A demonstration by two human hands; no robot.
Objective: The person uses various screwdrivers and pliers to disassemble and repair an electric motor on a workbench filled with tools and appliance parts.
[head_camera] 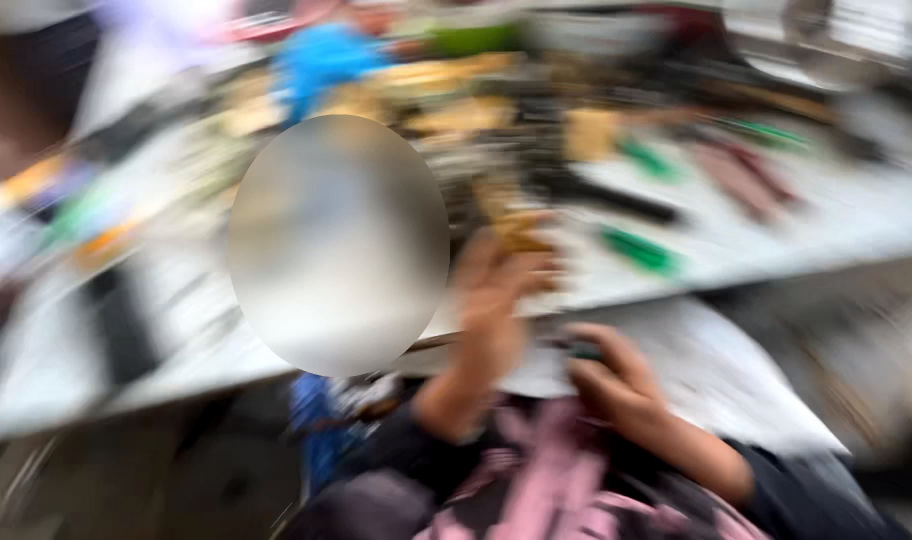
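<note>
Blurring heavily, the view is filled by a cluttered white workbench point(856, 215). The left hand point(496, 285) is raised at the bench's near edge, fingers pinched on a small yellowish object point(521, 232). The right hand point(611, 380) is seen just below that edge, curled around something small and dark point(581, 350). Green-handled tools point(641, 250) lie on the bench beyond the hands.

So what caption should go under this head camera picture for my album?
Blurred view: two hands, left hand raised and right hand lower, before a cluttered white table.
</note>
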